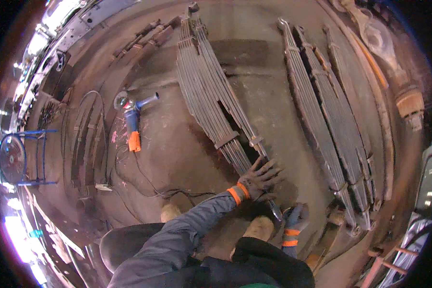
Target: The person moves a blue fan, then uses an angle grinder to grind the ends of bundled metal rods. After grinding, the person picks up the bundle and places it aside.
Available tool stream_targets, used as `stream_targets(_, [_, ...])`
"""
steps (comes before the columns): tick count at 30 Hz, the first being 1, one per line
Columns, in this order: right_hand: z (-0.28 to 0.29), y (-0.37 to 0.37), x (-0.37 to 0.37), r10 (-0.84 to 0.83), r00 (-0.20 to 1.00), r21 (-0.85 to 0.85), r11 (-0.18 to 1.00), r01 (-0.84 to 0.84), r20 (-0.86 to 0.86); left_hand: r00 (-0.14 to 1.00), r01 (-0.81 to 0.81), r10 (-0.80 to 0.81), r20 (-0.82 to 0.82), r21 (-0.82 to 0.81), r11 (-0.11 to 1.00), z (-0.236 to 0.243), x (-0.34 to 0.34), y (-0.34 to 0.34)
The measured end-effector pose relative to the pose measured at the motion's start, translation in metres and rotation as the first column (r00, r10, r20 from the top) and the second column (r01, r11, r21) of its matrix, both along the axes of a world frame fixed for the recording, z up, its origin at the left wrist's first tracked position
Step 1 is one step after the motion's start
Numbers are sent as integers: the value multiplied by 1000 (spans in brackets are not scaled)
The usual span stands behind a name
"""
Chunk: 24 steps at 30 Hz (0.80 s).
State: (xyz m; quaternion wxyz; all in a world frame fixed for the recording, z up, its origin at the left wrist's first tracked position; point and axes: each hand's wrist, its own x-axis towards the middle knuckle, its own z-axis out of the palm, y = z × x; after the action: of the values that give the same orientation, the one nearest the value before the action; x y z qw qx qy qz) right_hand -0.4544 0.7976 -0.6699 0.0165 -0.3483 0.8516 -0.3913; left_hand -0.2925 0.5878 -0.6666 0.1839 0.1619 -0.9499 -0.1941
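Observation:
My gloved left hand (259,177) has its fingers spread over the lower end of a pair of long steel leaf-spring packs (199,86), which lie lengthwise in the middle of the floor, bound by clamps. My gloved right hand (295,218) is low, just right of the bright spring tip (276,211); I cannot tell if it touches it, and its grip is unclear. An angle grinder (132,120) with a blue body, side handle and orange rear grip lies to the left, its cable running toward my boots (259,228).
More leaf-spring packs (307,101) lie along the right, beside a large axle-like part (408,108). Older springs (81,153) lie on the left, near a blue-framed fan (12,158). Loose cable (156,194) crosses the concrete floor (153,168).

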Motion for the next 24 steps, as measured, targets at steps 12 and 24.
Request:
stream_targets(12, [-10, -32, 4, -59, 998, -7, 998, 59, -6, 977, -131, 125, -171, -23, 991, 2, -41, -6])
stream_targets(24, [-6, -19, 2, 232, 953, 156, 967, -203, -196, 808, -190, 275, -521, 211, 959, 6, -33, -6])
